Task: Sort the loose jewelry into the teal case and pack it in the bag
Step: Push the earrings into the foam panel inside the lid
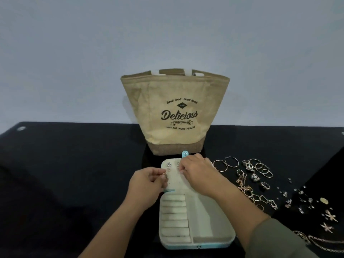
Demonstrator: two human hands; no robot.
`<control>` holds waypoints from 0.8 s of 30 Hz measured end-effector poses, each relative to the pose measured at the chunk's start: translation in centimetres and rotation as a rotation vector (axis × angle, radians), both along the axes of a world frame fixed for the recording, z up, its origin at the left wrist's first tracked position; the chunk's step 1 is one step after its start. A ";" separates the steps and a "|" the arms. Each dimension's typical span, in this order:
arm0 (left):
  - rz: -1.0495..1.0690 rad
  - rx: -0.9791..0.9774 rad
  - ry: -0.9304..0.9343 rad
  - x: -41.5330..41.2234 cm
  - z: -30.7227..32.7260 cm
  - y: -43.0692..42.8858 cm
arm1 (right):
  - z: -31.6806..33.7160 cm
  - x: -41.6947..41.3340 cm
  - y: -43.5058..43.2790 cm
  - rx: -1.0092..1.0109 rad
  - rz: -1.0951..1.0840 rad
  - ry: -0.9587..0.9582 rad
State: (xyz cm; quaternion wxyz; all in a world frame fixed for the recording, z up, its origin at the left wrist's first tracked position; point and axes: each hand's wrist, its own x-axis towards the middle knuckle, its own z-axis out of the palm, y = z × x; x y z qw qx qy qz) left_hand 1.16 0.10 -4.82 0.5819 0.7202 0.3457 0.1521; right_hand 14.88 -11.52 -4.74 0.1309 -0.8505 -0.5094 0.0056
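All the readable print is black lettering on the front of the tan bag (pixel 175 86). Highest on that face, arched in small letters, runs "Good Food Good Mood". Just below the arch sits a dark diamond badge (pixel 182 105) whose wording is too small to read. Across the middle of the bag, in large script, stands "Delicious". Under that word a ribbon banner (pixel 182 122) carries tiny letters that cannot be made out. The lowest line, in small capitals, reads "JUST EAT MORE HEALTHY".
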 end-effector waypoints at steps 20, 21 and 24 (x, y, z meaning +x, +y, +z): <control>0.010 0.103 0.107 0.4 -0.6 1.3 | 0.9 0.5 2.8 0.046 -0.010 -0.010; 0.003 0.124 0.119 0.3 -0.5 1.1 | 1.3 0.3 2.7 0.066 -0.008 -0.013; -0.003 0.185 0.134 0.2 0.0 0.6 | 2.3 -0.2 2.3 0.094 -0.002 -0.019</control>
